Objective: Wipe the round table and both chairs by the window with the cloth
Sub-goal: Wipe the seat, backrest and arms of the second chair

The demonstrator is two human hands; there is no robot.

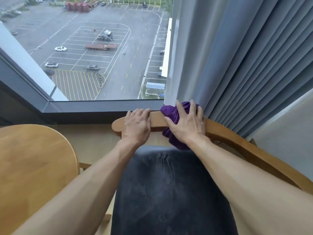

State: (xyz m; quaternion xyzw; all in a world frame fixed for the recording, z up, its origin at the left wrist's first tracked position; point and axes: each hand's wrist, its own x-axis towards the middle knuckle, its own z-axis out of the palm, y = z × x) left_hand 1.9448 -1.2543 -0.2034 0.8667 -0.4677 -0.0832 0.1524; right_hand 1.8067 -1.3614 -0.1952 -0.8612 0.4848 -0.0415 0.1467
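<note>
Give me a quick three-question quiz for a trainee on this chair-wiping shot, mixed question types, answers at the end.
1. True or false: the purple cloth lies on the round table.
2. Which hand presses the cloth onto the chair's wooden rail? A) left hand B) right hand C) neither
3. Fill in: the left hand grips the bare ____, beside the cloth.

Key
1. False: it is draped over the rail, under the right hand.
2. B
3. rail
</note>
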